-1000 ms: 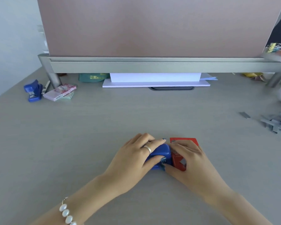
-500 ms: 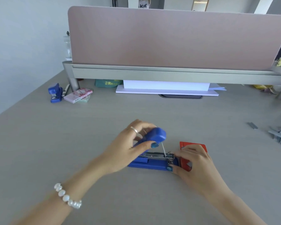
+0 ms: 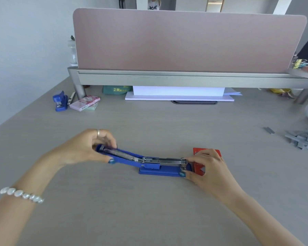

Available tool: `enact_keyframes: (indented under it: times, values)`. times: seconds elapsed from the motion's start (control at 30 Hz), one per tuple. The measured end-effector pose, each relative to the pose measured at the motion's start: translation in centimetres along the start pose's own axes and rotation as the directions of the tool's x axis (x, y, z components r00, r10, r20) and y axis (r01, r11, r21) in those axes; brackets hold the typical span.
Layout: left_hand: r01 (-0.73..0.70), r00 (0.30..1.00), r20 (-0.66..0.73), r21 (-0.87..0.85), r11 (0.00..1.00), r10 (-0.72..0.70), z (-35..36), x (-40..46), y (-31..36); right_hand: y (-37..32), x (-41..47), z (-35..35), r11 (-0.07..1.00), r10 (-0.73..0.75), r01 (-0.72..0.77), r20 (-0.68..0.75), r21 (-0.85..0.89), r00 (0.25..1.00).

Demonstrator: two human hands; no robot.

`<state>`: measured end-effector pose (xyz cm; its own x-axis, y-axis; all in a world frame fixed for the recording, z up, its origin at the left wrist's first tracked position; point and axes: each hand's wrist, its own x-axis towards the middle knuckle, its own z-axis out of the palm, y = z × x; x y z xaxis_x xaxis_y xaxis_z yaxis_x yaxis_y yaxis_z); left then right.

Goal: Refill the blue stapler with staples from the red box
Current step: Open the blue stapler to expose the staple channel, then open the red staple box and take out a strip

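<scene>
Since half a second ago, blue plastic stapler [image 3: 160, 166] lid swung flat open leftward | left hand [image 3: 82, 150] grip clamped on lid, right hand [image 3: 208, 166] pinching base front on grey desk [image 3: 149, 210], over red cardboard staple box [image 3: 199, 170] | risk: lid springs shut if released.

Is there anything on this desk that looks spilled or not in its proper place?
Yes. Loose staple strips lie scattered in a heap at the desk's right edge, outside any box, one strip apart from the rest. The blue stapler, folded open, is intended.
</scene>
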<state>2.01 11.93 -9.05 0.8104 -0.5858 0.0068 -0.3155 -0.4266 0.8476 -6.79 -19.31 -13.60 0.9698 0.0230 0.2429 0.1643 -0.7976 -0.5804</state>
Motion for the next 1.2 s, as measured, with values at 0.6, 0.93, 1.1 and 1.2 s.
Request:
enact_keyframes:
  times: [0.6, 0.93, 1.1, 1.2]
  values:
    - [-0.183, 0.98, 0.145, 0.383, 0.905, 0.136, 9.3, 5.5, 7.1, 0.2, -0.6, -0.9, 0.993, -0.101, 0.096, -0.076, -0.072, 0.992]
    - [-0.187, 0.98, 0.006, 0.351, 0.917, 0.198, 14.3, 7.9, 6.5, 1.6, -1.1, -2.4, 0.975, 0.159, -0.138, -0.112, 0.173, 0.981]
    - [-0.149, 0.987, -0.039, 0.191, 0.97, 0.159, 14.0, 7.7, 6.6, 0.9, -0.6, -3.4, 0.737, 0.281, -0.221, 0.009, 0.639, 0.96]
    - [-0.18, 0.984, 0.044, 0.229, 0.957, 0.174, 15.2, 7.3, 6.9, 0.5, -0.6, -3.5, 0.536, 0.313, -0.282, 0.123, 0.796, 0.942]
